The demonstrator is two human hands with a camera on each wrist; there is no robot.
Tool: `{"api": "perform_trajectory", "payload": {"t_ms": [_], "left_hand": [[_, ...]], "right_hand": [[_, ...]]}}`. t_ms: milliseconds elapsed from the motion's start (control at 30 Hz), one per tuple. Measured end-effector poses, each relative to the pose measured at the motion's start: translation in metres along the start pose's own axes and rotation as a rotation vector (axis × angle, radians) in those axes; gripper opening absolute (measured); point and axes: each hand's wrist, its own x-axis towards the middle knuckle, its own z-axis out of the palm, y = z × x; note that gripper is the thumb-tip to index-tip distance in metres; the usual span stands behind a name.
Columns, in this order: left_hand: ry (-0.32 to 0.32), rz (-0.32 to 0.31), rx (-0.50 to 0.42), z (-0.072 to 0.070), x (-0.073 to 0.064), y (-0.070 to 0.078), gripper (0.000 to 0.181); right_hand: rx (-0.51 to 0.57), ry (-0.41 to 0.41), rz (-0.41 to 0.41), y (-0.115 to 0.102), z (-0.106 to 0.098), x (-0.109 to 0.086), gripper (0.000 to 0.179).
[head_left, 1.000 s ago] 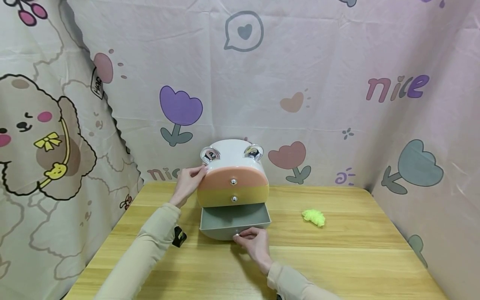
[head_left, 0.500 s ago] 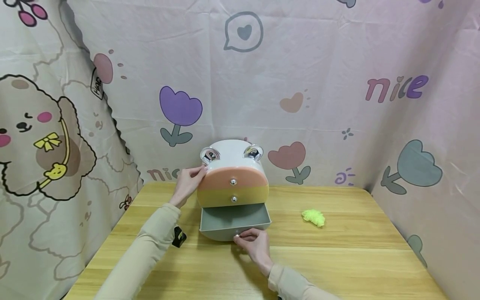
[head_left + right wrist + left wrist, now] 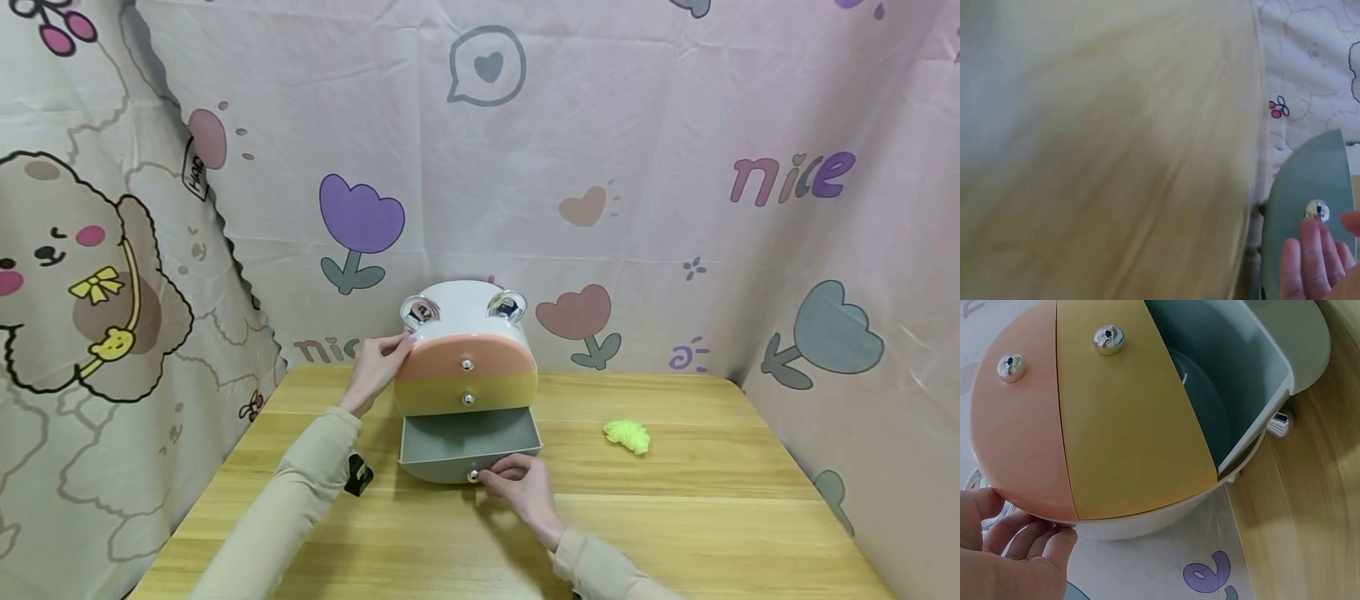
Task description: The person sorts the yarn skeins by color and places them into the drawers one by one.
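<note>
A small drawer cabinet (image 3: 467, 304) with a white body and two shiny round eyes stands on the table. Its orange drawer (image 3: 1019, 437) and yellow drawer (image 3: 1122, 425) are closed; the grey-green bottom drawer (image 3: 438, 471) is pulled out, with nothing visible inside. My left hand (image 3: 377, 369) holds the cabinet's upper left edge, thumb at the front rim and fingers along the side. Beside the bottom drawer's silver knob (image 3: 1317, 211) is my right hand (image 3: 525, 496), fingers loosely extended and spread from the thumb, fingertips right at the knob.
To the cabinet's right lies a bright yellow-green bundle of yarn-like strands (image 3: 627, 436). A small black object (image 3: 360, 475) sits left of the drawer, partly behind the left sleeve. Patterned cloth (image 3: 480, 167) hangs behind the wooden table (image 3: 675, 533).
My right hand has loosened from the bottom drawer's knob and shifted slightly right, so the knob now shows. The left hand and the drawer have stayed in place.
</note>
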Motion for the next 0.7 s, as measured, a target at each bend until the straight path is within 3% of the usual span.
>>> {"api": "perform_trajectory", "payload": {"t_ms": [433,700], "left_hand": [[0.014,0.021,0.001,-0.001,0.0,-0.001,0.047],[0.008,0.012,0.021,0.0,0.001,-0.001,0.047]], "right_hand": [[0.004,-0.019,-0.007,-0.011,-0.023,0.002,0.025],[0.014,-0.074,-0.065,-0.01,-0.039,0.01,0.025]]}}
